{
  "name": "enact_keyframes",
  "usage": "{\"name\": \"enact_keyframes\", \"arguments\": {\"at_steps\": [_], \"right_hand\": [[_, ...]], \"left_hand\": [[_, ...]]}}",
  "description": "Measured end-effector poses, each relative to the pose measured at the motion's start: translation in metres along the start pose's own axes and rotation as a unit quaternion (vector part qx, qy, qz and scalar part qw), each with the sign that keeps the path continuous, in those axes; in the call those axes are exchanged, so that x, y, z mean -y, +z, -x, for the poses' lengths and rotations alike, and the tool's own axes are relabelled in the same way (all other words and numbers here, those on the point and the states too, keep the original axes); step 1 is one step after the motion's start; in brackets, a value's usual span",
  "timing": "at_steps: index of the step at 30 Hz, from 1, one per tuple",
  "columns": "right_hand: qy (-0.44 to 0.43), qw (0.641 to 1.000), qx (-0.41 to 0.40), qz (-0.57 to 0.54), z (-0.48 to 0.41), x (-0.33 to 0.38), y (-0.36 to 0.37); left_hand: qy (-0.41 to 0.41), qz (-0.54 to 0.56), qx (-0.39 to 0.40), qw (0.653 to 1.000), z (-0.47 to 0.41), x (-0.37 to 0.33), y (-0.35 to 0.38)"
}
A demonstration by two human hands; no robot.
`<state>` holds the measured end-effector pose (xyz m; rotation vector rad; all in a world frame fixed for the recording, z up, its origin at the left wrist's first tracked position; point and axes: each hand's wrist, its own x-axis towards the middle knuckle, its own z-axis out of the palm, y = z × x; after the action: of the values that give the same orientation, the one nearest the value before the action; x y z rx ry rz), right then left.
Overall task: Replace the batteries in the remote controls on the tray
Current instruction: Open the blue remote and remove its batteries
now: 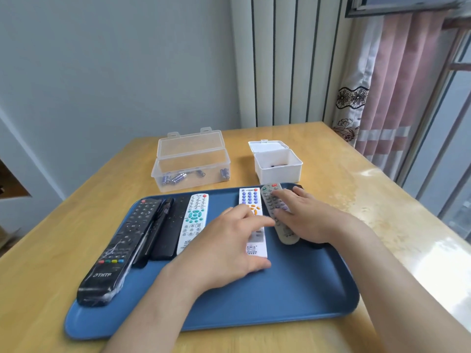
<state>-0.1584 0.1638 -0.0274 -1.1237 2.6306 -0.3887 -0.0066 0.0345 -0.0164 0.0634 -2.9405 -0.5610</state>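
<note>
A blue tray (293,289) lies on the wooden table and carries several remotes. My left hand (224,248) lies across a white remote with orange buttons (251,200), fingers over its middle and thumb curled at its near end. My right hand (308,217) rests with straight fingers on a grey remote (270,197), and a black remote (313,244) shows partly under the palm. Left of them lie a white remote with teal buttons (193,220), two black remotes (169,230) and a large wrapped black remote (119,248).
A clear plastic box (190,161) with its lid up holds several batteries at the back of the table. To its right stands a small open white box (279,165) with something dark inside. A curtain and a window are on the right.
</note>
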Motion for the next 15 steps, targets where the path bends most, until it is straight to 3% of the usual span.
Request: {"name": "enact_keyframes", "arguments": {"at_steps": [6, 15], "right_hand": [[0.002, 0.999, -0.042, -0.028, 0.003, 0.008, -0.001], [0.040, 0.981, -0.189, 0.005, -0.005, 0.022, 0.024]], "left_hand": [[-0.048, -0.011, 0.000, 0.999, -0.002, 0.002, 0.003], [-0.067, 0.093, -0.011, 0.993, -0.002, -0.001, 0.001]]}}
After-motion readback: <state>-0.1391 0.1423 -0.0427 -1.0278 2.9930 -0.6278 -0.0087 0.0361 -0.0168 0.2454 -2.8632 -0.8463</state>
